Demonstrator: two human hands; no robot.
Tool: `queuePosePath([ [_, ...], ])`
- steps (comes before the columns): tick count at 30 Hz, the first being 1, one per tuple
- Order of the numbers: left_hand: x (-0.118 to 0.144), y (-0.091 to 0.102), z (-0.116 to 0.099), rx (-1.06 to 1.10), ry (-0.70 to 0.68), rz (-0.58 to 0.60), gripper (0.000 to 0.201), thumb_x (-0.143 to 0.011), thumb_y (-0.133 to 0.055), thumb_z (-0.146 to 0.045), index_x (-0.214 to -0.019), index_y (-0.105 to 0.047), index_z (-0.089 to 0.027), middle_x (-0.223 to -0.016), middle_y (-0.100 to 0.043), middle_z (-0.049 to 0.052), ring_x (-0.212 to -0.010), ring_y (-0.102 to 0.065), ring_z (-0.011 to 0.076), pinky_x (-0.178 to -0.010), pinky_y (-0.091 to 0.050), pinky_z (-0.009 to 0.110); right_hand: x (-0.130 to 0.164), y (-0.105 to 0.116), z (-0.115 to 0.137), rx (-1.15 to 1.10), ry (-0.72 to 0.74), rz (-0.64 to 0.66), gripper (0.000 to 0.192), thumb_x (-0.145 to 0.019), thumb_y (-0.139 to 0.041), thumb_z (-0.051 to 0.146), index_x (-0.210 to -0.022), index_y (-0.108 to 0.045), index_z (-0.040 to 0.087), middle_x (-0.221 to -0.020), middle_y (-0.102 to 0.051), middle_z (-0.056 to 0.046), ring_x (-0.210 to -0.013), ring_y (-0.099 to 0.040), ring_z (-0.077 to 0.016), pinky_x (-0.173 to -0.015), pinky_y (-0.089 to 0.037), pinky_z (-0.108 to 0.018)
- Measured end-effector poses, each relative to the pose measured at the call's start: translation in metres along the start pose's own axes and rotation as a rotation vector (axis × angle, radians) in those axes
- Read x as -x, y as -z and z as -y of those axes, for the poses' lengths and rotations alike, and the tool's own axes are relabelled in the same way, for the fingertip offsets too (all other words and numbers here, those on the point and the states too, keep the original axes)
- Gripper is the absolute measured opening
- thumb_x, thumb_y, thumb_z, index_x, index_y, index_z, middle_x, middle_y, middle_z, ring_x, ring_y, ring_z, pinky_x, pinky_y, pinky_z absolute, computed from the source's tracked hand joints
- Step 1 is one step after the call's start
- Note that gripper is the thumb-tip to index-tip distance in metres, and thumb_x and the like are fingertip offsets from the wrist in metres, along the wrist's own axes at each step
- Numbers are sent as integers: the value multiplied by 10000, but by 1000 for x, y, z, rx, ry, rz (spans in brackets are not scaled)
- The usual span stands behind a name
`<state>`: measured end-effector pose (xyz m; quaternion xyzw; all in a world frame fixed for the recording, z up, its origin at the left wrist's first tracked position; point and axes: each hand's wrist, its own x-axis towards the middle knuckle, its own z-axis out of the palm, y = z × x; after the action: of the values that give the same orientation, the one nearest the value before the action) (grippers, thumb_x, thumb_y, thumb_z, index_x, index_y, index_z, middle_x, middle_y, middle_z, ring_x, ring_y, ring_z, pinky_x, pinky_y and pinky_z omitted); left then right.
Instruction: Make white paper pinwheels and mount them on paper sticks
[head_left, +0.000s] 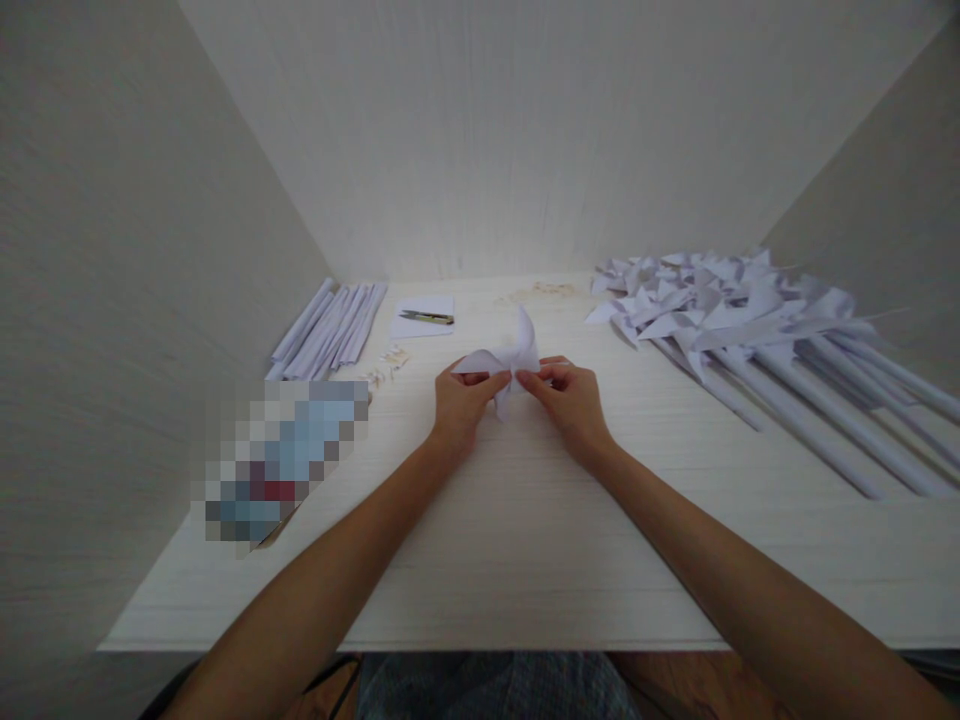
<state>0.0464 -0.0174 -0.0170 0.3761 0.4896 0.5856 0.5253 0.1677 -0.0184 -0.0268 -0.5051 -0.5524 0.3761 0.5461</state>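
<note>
Between my two hands, over the middle of the table, is a white paper pinwheel with curved, folded-in blades. My left hand pinches it from the left, thumb near the centre. From the right, my right hand pinches it close to the same centre, the thumbs almost meeting. One blade points up and another hangs below the fingers. Whatever lies under the thumbs at the centre is hidden.
Several finished paper pinwheels on sticks are heaped at the right. Rolled paper tubes lie at the back left. Thread snips rest on white paper sheets. Small pale bits lie nearby, and a blurred-out object sits left.
</note>
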Motion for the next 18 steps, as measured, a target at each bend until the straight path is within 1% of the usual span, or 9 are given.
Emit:
queuePosePath([
  [7,0,1,0,4,-9,26,214,-485,-708,-177,-663,-597,-137,-616,-639,-3,-555,-575,109,-599,-467,259,-1,0,-1,7,30,-19,223,-626,-645,321,-480,-555,179,-683,-534,-14,-582,-459,-117,-520,-333,-268],
  [12,0,2,2,14,-29,51,235,-492,-719,-206,-677,-589,-140,-614,-631,-5,-570,-579,115,-620,-468,273,-1,0,0,32,37,-32,210,-626,-646,314,-487,-567,177,-677,-532,-14,-565,-452,-112,-514,-330,-267],
  [18,0,2,3,-3,-71,45,259,-471,-726,-197,-680,-586,-136,-610,-612,-10,-578,-569,115,-607,-456,265,-1,0,0,62,33,-50,209,-626,-645,316,-495,-578,168,-673,-539,-7,-553,-441,-98,-508,-332,-256],
])
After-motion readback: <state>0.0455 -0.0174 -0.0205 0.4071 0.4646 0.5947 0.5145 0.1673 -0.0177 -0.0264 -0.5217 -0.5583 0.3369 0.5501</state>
